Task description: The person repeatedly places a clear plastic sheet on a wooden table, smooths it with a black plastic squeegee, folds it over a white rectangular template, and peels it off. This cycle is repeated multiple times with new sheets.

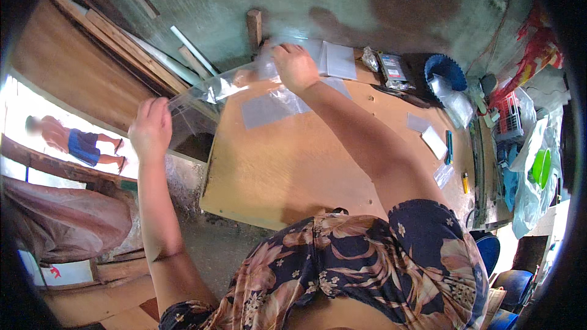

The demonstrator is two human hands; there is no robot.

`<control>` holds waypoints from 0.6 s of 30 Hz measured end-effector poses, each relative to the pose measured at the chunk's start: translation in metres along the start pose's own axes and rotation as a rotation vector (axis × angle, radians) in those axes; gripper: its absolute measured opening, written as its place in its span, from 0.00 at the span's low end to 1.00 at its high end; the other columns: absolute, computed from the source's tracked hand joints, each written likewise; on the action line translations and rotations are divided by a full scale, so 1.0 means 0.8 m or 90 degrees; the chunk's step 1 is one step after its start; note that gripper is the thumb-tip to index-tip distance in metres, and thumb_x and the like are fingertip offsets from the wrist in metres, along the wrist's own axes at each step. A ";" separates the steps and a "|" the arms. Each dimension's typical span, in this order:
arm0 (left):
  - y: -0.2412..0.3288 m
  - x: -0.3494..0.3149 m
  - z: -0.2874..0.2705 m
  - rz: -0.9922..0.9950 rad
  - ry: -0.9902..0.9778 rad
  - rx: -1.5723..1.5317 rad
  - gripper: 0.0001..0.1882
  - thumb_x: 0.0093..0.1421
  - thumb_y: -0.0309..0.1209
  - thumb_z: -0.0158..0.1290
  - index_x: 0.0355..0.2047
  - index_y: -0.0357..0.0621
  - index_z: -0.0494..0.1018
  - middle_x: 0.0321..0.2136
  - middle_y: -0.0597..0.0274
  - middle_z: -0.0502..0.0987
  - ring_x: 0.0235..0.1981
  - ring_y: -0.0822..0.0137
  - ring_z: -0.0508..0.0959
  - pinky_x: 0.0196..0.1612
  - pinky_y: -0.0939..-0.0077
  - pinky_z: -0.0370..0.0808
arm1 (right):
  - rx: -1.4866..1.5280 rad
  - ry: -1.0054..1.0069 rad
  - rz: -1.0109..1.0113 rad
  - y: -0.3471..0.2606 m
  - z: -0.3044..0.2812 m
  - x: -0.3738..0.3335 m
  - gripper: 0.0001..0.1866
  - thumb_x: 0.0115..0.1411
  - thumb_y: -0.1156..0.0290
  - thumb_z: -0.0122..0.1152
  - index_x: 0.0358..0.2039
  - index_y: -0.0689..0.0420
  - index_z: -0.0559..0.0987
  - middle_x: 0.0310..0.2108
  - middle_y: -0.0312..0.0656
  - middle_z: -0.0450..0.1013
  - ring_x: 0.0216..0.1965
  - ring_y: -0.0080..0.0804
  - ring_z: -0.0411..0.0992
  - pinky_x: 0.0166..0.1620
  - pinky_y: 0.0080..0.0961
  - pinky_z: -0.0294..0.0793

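"Over at ten o'clock on the big wooden table (275,168), what's that shiny thing?"

"It's a clear plastic sheet (221,85), up in the air between two hands. Say the wall (293,0) is twelve. The left hand (150,128) is at nine, past the table's side, and its fingers pinch one end."

"And the right hand (296,68)?"

"At eleven. Its fingers look curled on the other end, but it's a bit blurry, so I can't tell how hard they squeeze."

"What's a good way to hold it?"

"I think you pull both ends softly, just enough to make it flat. Pull too hard and it might rip or slip out."

"Maybe pinch near the corners, too, so it doesn't fold."

"Yes, and I'd mind the flat clear piece (258,113) lying near it, also at ten. The two could stick together."

"Where's the blue cutter (449,148)?"

"At three, well away from both hands, with a yellow lighter (465,183) near it, just before four. That seems a safe spot."
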State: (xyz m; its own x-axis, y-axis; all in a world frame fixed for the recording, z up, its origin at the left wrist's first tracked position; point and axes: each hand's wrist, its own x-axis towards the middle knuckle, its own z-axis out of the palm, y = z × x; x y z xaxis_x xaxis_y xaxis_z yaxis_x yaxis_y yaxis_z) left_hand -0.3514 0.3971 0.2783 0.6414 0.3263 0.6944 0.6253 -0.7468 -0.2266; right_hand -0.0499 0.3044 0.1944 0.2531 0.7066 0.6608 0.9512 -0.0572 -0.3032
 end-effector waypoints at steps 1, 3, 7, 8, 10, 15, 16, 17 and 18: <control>-0.005 -0.004 -0.005 0.026 0.038 0.024 0.08 0.50 0.29 0.54 0.32 0.53 0.73 0.31 0.64 0.73 0.26 0.57 0.76 0.27 0.65 0.74 | 0.011 0.056 -0.028 -0.001 0.010 0.011 0.06 0.50 0.73 0.52 0.30 0.55 0.74 0.33 0.45 0.71 0.37 0.43 0.70 0.43 0.37 0.68; -0.007 -0.026 -0.006 0.051 0.060 0.080 0.10 0.49 0.29 0.54 0.34 0.53 0.73 0.31 0.64 0.73 0.26 0.59 0.76 0.27 0.66 0.74 | 0.025 0.124 -0.065 0.004 0.026 0.017 0.04 0.50 0.72 0.53 0.28 0.55 0.74 0.32 0.43 0.71 0.37 0.41 0.70 0.44 0.36 0.67; 0.011 -0.108 0.029 0.056 -0.038 0.062 0.13 0.47 0.29 0.55 0.37 0.52 0.73 0.31 0.62 0.73 0.29 0.62 0.76 0.25 0.67 0.75 | 0.048 0.083 -0.052 0.029 0.073 -0.021 0.04 0.47 0.73 0.53 0.27 0.55 0.73 0.34 0.40 0.70 0.41 0.39 0.68 0.46 0.36 0.65; 0.023 -0.123 0.035 0.051 -0.082 0.038 0.14 0.47 0.30 0.55 0.37 0.51 0.73 0.31 0.62 0.73 0.30 0.62 0.76 0.24 0.68 0.74 | 0.062 0.050 -0.036 0.039 0.088 -0.035 0.04 0.48 0.73 0.54 0.27 0.55 0.72 0.36 0.40 0.70 0.43 0.40 0.67 0.47 0.36 0.65; 0.045 -0.156 0.070 0.033 -0.156 -0.060 0.14 0.49 0.30 0.53 0.38 0.49 0.72 0.33 0.60 0.73 0.30 0.60 0.76 0.25 0.67 0.75 | 0.027 -0.106 0.033 0.070 0.118 -0.067 0.12 0.49 0.71 0.54 0.36 0.54 0.71 0.44 0.42 0.67 0.48 0.41 0.64 0.51 0.36 0.63; 0.098 -0.232 0.155 -0.110 -0.361 -0.123 0.19 0.50 0.34 0.51 0.44 0.47 0.68 0.37 0.55 0.71 0.34 0.56 0.75 0.31 0.61 0.75 | -0.078 -0.462 0.103 0.074 0.128 -0.127 0.34 0.53 0.66 0.55 0.60 0.47 0.53 0.59 0.48 0.52 0.58 0.46 0.55 0.58 0.36 0.58; 0.104 -0.247 0.171 -0.112 -0.362 -0.108 0.20 0.50 0.36 0.51 0.44 0.47 0.67 0.37 0.55 0.71 0.34 0.55 0.74 0.31 0.61 0.75 | -0.087 -0.528 0.086 0.073 0.122 -0.129 0.38 0.53 0.65 0.55 0.61 0.45 0.48 0.61 0.49 0.49 0.59 0.46 0.54 0.59 0.36 0.58; 0.113 -0.249 0.177 -0.112 -0.360 -0.092 0.21 0.50 0.37 0.50 0.45 0.48 0.67 0.38 0.55 0.70 0.34 0.55 0.74 0.31 0.60 0.75 | -0.096 -0.591 0.073 0.076 0.114 -0.133 0.41 0.54 0.65 0.54 0.63 0.44 0.43 0.62 0.49 0.47 0.59 0.46 0.53 0.59 0.36 0.57; 0.120 -0.251 0.182 -0.112 -0.360 -0.076 0.22 0.50 0.38 0.50 0.46 0.48 0.66 0.39 0.55 0.70 0.35 0.54 0.74 0.31 0.59 0.75 | -0.061 -0.552 0.084 0.084 0.119 -0.145 0.33 0.55 0.67 0.50 0.61 0.47 0.51 0.59 0.49 0.51 0.57 0.47 0.57 0.56 0.38 0.62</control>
State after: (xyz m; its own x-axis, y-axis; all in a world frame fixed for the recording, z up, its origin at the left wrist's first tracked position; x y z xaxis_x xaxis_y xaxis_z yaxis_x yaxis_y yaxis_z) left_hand -0.3555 0.3443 0.0177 0.6904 0.6836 0.2368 0.7099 -0.7032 -0.0398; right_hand -0.0320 0.2860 0.0317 0.1760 0.9743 -0.1407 0.9440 -0.2076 -0.2564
